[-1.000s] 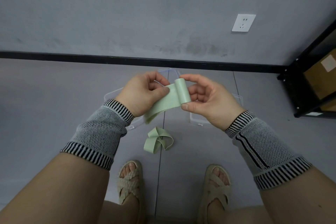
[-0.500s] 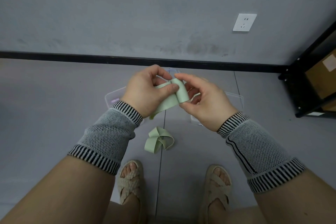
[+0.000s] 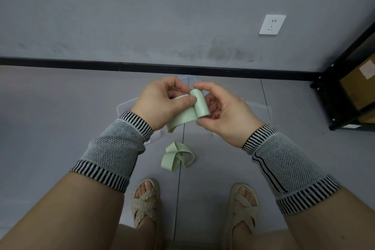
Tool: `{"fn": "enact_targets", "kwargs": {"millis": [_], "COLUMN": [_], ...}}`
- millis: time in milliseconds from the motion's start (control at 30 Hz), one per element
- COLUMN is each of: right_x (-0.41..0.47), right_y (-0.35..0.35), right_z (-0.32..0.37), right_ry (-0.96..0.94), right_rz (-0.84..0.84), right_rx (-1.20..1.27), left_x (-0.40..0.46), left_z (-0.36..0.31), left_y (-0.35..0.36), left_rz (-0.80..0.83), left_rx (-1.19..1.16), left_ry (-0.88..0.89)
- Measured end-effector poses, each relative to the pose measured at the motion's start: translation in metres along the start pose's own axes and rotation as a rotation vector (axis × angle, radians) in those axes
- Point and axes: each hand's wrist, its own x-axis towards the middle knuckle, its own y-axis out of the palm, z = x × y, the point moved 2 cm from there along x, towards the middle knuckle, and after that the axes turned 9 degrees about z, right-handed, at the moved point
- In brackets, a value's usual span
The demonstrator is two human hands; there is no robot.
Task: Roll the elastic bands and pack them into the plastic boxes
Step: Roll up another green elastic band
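Elastic band (image 3: 190,111), pale green, sits between my two hands above the floor (image 3: 60,128), part of it wound into a tight roll that stands tilted, the rest hanging as a flat tail down and to the left. My right hand (image 3: 225,115) curls around the roll, forefinger over its top end and thumb under its bottom end. My left hand (image 3: 162,105) pinches the flat tail just beside the roll, thumb pressed on the near face and fingers curled behind it. Below my hands a second elastic band (image 3: 176,157) of the same green lies loose and twisted on the floor, in front of my sandalled feet (image 3: 145,199). Two clear plastic boxes (image 3: 261,107) rest on the floor beneath my hands, mostly hidden by them, so I cannot tell what they hold. Both my wrists wear grey knitted sleeves (image 3: 113,150) with striped cuffs.
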Motion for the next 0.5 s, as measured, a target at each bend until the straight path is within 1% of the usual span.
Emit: {"fn": "enact_targets", "kwargs": {"millis": [100,233,400,500], "right_x": [-0.0012,-0.0036,-0.0044,-0.0053], "right_y": [-0.0014,-0.0026,-0.0090,-0.0104], "right_z": [0.0015,0.0001,-0.0011,-0.0026], "right_ry": [0.021,0.041,0.022,0.021], "right_rz": [0.027,0.050,0.078,0.074], "right_rx": [-0.009,-0.004,0.174,0.128], "left_x": [-0.0004,-0.0006,-0.0008,-0.0013], "left_z": [-0.0020,0.0003,0.0010,-0.0011], "left_y": [0.0017,0.0006,-0.0068,-0.0046], "left_rz": [-0.014,0.028,-0.020,-0.032], "left_rx": [0.053,0.115,0.162,0.176], "left_ry": [-0.012,-0.012,0.005,0.016]}}
